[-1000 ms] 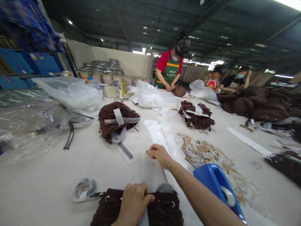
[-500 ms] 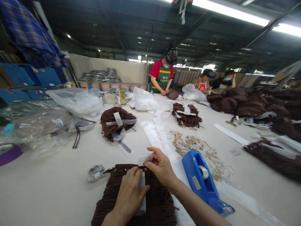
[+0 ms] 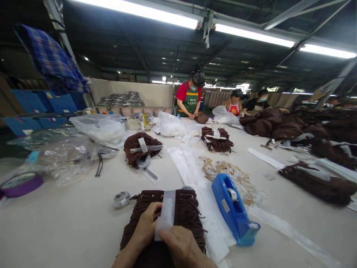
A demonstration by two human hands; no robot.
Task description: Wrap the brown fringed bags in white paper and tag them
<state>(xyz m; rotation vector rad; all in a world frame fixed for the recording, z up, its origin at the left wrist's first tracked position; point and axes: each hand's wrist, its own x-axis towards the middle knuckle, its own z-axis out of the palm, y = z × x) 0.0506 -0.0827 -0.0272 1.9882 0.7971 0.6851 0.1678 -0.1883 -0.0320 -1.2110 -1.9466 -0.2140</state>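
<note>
Right hand (image 3: 182, 243) and left hand (image 3: 146, 225) at a pale band (image 3: 169, 203) across a fringed brown bag (image 3: 188, 210).
The bag lies on the table (image 3: 83, 227) directly before the wearer; the right hand is partly closed, thumb on the band's near end, the left's fingers curled at its left edge, though whether either grips it cannot be told. Right of the bag stands a blue tape dispenser (image 3: 235, 221), then a heap of tags (image 3: 231, 175); beyond sit two brown fringed bundles (image 3: 129, 147) and a co-worker in a green apron (image 3: 186, 104).
</note>
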